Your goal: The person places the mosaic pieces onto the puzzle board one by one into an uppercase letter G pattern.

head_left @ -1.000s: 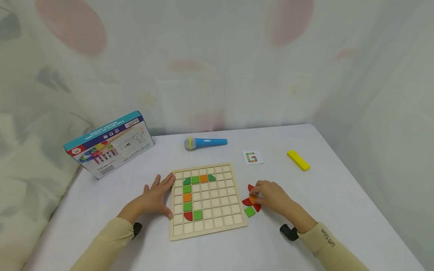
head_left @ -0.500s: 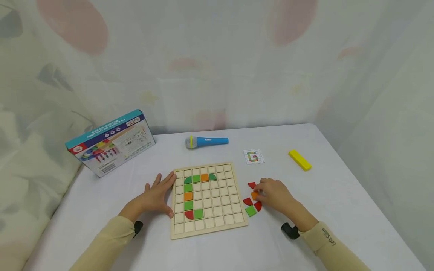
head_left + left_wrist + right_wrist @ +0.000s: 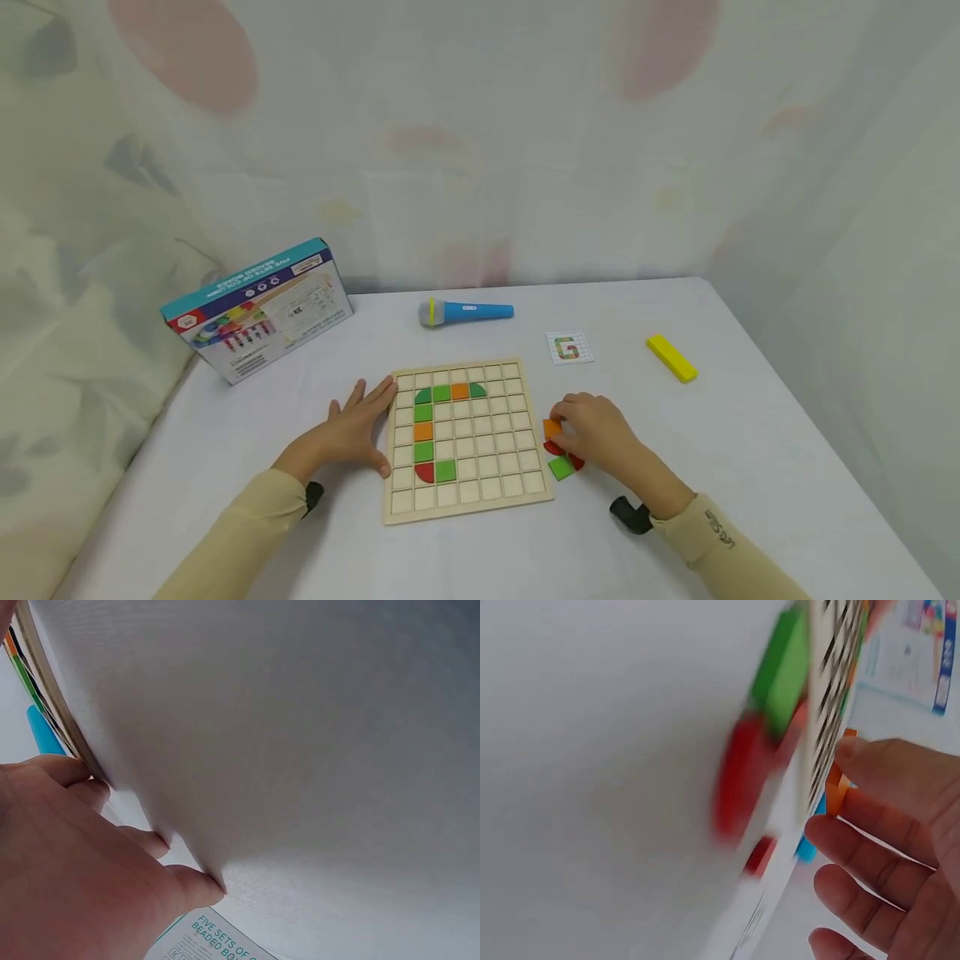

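A wooden grid board (image 3: 495, 456) lies on the table with green, orange and red tiles set in some cells, forming a bent line. My left hand (image 3: 347, 432) is spread at the board's left side, fingertips and thumb touching its edge. To the right of the board, my right hand (image 3: 600, 429) pinches an orange square tile (image 3: 838, 784) between thumb and forefinger, lifted above the table. Beneath that hand lie a green square tile (image 3: 560, 468) and several red quarter-round tiles (image 3: 741, 776), partly hidden by the hand in the head view.
A pattern card (image 3: 570, 347) with a coloured G lies behind the right hand. Farther right is a yellow bar (image 3: 672, 358). A blue toy microphone (image 3: 468, 312) lies at the back, and a printed box (image 3: 258, 312) stands at the back left.
My right hand has picked the orange tile up from among the loose tiles and moved it slightly left, towards the board. My left hand stays at the board's edge. The head view has shifted a little.
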A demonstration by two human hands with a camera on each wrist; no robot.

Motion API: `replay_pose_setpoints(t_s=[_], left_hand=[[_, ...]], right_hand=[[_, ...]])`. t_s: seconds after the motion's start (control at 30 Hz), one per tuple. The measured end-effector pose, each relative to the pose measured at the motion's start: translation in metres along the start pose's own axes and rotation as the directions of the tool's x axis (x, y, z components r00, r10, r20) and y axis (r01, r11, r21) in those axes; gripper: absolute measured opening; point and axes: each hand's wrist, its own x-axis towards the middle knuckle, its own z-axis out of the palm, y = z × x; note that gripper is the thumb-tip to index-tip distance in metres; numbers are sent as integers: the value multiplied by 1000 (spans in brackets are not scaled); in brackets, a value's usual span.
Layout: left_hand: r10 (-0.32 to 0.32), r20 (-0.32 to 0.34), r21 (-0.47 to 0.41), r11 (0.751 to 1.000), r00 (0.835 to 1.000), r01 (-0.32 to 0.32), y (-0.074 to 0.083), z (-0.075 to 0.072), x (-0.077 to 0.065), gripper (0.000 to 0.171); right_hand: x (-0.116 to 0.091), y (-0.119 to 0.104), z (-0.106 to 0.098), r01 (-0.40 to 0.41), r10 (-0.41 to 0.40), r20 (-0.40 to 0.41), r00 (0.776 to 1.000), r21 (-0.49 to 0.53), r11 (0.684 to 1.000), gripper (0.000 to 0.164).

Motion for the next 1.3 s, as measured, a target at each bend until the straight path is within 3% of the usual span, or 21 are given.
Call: replay_pose_setpoints(t_s=[0.2, 0.53, 1.0, 1.3], left_hand=[[-4, -1, 6, 1000, 1000, 4, -2, 2, 1, 143], [-19, -10, 4, 1000, 1000, 19, 5, -1, 0, 139], [-17, -10, -4, 1000, 1000, 17, 5, -2, -2, 138], [-19, -2, -10, 1000, 1000, 19, 6, -4, -3, 138]], right_hand=[[11, -39, 10, 150, -150, -48, 987, -17, 989, 17], [23, -90, 30, 199, -195, 59, 979, -70, 977, 12], [31, -108, 32, 209, -197, 100, 975, -119, 971, 17], [32, -114, 27, 200, -165, 152, 974, -253, 946, 19]])
